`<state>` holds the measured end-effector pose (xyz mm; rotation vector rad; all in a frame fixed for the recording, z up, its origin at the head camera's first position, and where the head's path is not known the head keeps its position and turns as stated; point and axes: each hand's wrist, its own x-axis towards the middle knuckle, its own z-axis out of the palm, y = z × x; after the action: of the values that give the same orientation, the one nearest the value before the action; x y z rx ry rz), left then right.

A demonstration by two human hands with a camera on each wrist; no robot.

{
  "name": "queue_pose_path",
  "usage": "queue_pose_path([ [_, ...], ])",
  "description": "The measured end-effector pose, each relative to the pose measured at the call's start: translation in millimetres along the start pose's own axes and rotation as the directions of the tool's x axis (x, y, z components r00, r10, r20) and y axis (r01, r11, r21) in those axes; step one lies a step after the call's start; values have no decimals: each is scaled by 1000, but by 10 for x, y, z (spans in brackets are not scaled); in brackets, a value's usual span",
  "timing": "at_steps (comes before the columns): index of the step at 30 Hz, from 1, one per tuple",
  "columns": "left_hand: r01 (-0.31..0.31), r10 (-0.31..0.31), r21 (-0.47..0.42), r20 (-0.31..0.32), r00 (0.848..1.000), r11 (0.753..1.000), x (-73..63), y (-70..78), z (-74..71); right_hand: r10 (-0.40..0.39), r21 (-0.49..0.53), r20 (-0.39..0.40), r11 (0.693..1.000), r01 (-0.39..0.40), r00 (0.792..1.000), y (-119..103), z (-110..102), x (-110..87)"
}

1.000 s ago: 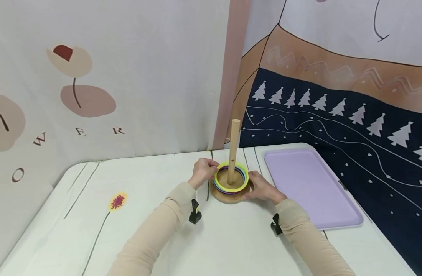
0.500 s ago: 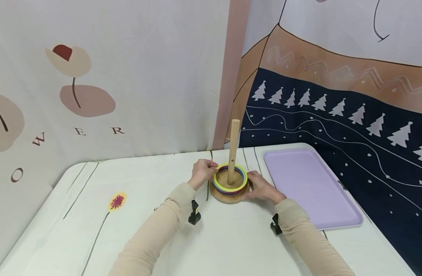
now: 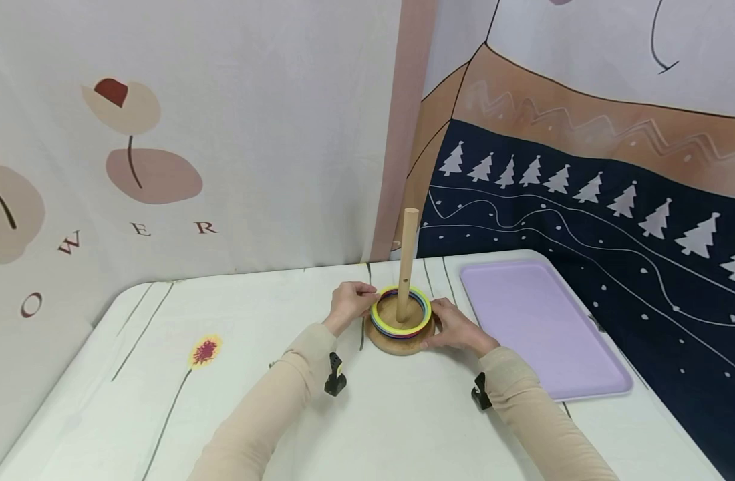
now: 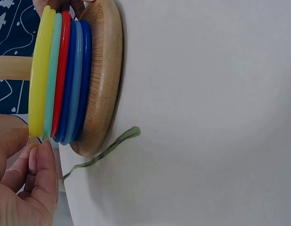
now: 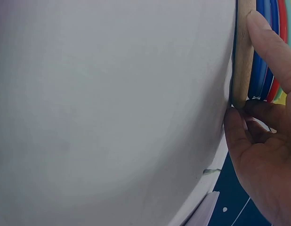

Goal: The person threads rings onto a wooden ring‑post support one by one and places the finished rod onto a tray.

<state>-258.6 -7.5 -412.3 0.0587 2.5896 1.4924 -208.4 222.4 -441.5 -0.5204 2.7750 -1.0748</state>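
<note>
A ring stand with a round wooden base [image 3: 397, 346] and upright wooden peg [image 3: 407, 254] stands on the table. Several thin plastic rings lie stacked flat round the peg. On top is a yellow ring [image 4: 40, 75], with a light green ring [image 4: 53, 70] and a red ring [image 4: 61, 66] beneath it. Blue rings [image 5: 267, 70] sit lowest, nearest the base. My left hand [image 3: 349, 304] pinches the yellow ring's left edge, thumb at its face, fingertips by the light green one. My right hand [image 3: 454, 326] grips the base's right edge between thumb and fingers.
A light purple tray [image 3: 542, 327] lies to the right of the stand. White cloth with printed flowers and lines covers the table [image 3: 223, 414]. Hanging cloths [image 3: 283, 133] rise behind the table and along its right side.
The yellow ring has settled slightly lower on the stack. My left hand has shifted a little left and down, while the right hand stays in place on the base.
</note>
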Motion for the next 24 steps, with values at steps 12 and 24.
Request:
queue_pose_path([
  [12, -83, 71, -157, -83, 994, 984, -27, -48, -30, 21, -7, 0, 1000, -21, 1000, 0, -1, 0],
  [24, -239, 253, -420, -22, 967, 876, -219, 85, 46, 18, -10, 1, 1000, -18, 1000, -19, 1, -7],
])
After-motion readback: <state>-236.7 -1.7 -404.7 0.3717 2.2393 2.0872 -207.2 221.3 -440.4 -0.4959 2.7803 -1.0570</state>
